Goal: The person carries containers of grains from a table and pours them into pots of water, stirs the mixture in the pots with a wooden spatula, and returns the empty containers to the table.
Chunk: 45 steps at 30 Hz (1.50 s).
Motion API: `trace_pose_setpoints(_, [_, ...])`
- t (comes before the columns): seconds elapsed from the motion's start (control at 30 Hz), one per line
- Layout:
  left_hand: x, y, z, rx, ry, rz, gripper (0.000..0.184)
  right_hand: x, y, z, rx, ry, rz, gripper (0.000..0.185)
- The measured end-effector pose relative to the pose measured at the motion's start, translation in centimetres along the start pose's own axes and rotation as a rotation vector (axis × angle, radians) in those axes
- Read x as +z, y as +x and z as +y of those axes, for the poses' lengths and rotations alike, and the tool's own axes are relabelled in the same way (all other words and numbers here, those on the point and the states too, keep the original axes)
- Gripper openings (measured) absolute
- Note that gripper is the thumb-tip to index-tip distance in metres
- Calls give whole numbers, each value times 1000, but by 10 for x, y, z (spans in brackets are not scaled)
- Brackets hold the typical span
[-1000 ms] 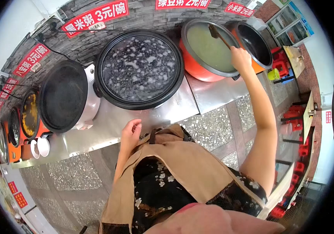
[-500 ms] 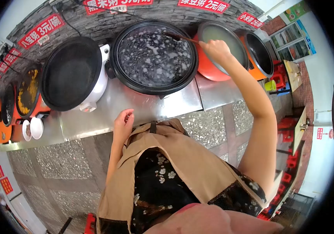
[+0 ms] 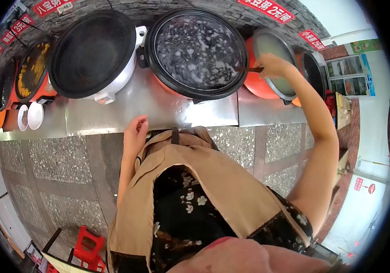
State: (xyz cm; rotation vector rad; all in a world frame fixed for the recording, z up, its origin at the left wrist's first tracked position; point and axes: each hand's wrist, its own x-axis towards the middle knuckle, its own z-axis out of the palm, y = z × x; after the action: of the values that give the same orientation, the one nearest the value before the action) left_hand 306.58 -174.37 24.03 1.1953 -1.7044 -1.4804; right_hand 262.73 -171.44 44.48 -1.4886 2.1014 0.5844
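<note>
two hands: right hand (image 3: 272, 66) out over the orange pot (image 3: 257, 85), left hand (image 3: 134, 134) close to the tan apron (image 3: 226, 177).
right grip: clenched around the brown handle (image 3: 249, 69), near its upper end.
brown handle: runs leftward from the right fist across the rim of the black-rimmed pot (image 3: 194, 93); its far end meets the dark porridge (image 3: 195, 50), anything under the surface hidden.
dark porridge: left of the right fist, flecked with white.
left grip: released, fingers loosely curled near the metal counter's (image 3: 167, 116) front edge.
white cooker (image 3: 124, 75): left of the black-rimmed pot.
two white bowls (image 3: 35, 115): farther left on the counter.
</note>
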Motion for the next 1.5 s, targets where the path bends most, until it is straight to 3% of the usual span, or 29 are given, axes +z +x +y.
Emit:
trace_pose_setpoints(0.07, [3,2,6,18,12,1,20,-2,-11,-4,26,103,-121,34])
trace_pose_setpoints(0.3, [11,9,9,36,38,-48,21,19,-23,-16,-36,303,-203,40])
trace_pose_setpoints(0.37, [11,8,8,28,37,-47,21,31,-23,-28,-108,535,-210,44])
trace_pose_setpoints(0.73, [14,-7,17,22,53,-7,21,90,62,-77,-113,977,3,44])
trace_pose_setpoints(0.8, [14,-14,21,-59,81,7,21,84,83,-80,-108,969,7,44])
trace_pose_setpoints(1.0, [12,-20,16,-53,144,36,22,64,128,-91,-74,614,342,39])
trace_pose_setpoints(1.17, [47,-43,13,-59,77,76,21,61,119,-61,-74,634,326,38])
trace_pose_setpoints(1.27, [72,-53,28,2,26,61,21,46,98,-35,-70,705,199,35])
trace_pose_setpoints(1.5, [44,-52,11,22,89,-88,22,60,33,-19,54,856,35,36])
